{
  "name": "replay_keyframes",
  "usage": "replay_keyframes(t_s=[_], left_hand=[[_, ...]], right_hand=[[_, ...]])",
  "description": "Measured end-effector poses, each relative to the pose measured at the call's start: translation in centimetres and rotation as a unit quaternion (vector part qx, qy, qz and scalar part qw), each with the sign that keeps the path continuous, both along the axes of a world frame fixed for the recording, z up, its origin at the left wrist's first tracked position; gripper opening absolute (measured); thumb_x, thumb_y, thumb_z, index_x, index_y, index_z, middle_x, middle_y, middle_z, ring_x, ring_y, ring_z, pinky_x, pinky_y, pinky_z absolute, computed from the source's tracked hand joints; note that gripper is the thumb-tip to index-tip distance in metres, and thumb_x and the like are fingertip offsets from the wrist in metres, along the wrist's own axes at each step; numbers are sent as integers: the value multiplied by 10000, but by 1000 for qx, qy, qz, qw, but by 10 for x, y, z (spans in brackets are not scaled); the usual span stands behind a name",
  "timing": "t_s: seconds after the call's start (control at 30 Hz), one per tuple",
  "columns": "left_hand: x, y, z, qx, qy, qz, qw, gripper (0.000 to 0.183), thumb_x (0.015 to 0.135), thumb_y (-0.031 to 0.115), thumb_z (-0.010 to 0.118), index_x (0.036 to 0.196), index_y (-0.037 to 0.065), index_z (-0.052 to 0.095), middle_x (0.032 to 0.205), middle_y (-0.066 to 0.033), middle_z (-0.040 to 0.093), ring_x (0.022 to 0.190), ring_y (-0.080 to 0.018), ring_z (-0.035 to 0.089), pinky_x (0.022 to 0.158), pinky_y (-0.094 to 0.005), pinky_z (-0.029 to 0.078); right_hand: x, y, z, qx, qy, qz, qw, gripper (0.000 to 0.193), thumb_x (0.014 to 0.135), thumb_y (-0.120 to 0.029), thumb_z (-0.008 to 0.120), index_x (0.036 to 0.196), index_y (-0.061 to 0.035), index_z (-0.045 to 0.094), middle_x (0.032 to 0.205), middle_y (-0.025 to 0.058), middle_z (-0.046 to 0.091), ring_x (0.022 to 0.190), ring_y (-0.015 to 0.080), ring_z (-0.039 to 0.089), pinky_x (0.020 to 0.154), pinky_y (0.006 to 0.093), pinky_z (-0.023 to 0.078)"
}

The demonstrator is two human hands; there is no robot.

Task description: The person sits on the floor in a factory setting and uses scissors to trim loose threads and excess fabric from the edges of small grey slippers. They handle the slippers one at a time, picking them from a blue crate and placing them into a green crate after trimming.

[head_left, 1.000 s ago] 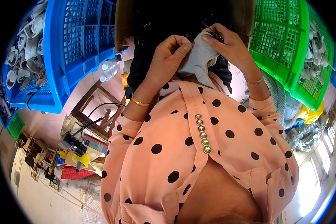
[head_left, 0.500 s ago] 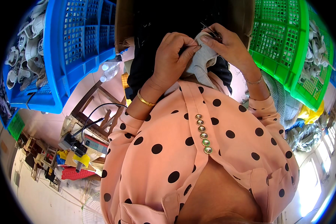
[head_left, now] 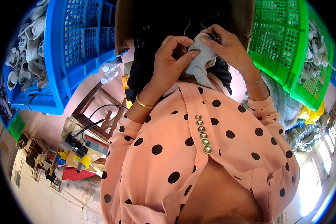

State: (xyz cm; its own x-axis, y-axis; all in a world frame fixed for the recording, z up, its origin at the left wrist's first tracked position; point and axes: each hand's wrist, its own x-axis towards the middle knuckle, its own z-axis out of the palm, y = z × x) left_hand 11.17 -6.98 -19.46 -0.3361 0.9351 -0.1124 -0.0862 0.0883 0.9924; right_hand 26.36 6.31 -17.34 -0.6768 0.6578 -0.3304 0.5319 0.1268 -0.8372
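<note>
Both hands are raised in front of the chest, working one small grey cloth piece [head_left: 199, 61] held between them, above a dark heap of fabric [head_left: 153, 48] that lies in a brown box [head_left: 120, 22] on the far side. The left hand [head_left: 170, 61] is closed on the left edge of the piece, thumb pressed across its face and fingers curled behind. The right hand [head_left: 227, 46] pinches the top right corner, forefinger and thumb drawn tight together; a thin dark strand [head_left: 205, 28] runs up from that pinch, though whether a needle is in the fingers cannot be told. The cloth hangs with its long axis running from far to near, its lower end falling toward the pink spotted blouse [head_left: 198, 156]. The piece lies directly between the hands, touching both; the right hand sits at its far top end, the left hand lower, along its side. In my judgement the right hand is the working hand and the left the steadying one. A blue crate [head_left: 78, 41] stands to the left and a green crate [head_left: 283, 44] to the right, both well apart from the hands.
</note>
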Motion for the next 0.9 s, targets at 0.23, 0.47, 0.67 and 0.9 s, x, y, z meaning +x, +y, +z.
replay_keyframes(t_s=[0.23,0.47,0.67,0.9], left_hand=[[-7,3,18,24,214,-27,976,72,858,70,639,845,16,593,881,-140,601,820,-311,564,742,-372,466],[-5,11,29,-35,167,-59,984,135,869,96,646,841,-4,559,853,-149,571,772,-315,565,699,-375,464],[0,12,37,90,369,-53,924,153,834,13,646,890,12,503,934,-153,592,832,-343,588,707,-393,484],[10,4,39,17,370,-39,928,131,882,25,612,925,9,490,899,-182,576,750,-353,595,625,-387,483]], right_hand=[[-1,0,7,91,-25,52,994,334,816,-314,681,1017,-60,599,835,153,663,729,313,664,647,382,508],[7,1,16,87,-75,50,992,451,859,-438,633,1082,-53,561,840,215,666,782,400,655,679,437,517],[2,-3,19,103,-86,66,989,471,875,-462,600,1123,-65,549,840,220,667,792,406,653,688,450,516],[2,-10,21,114,-96,62,987,472,883,-473,578,1125,-69,545,820,210,670,763,398,653,674,449,515]])
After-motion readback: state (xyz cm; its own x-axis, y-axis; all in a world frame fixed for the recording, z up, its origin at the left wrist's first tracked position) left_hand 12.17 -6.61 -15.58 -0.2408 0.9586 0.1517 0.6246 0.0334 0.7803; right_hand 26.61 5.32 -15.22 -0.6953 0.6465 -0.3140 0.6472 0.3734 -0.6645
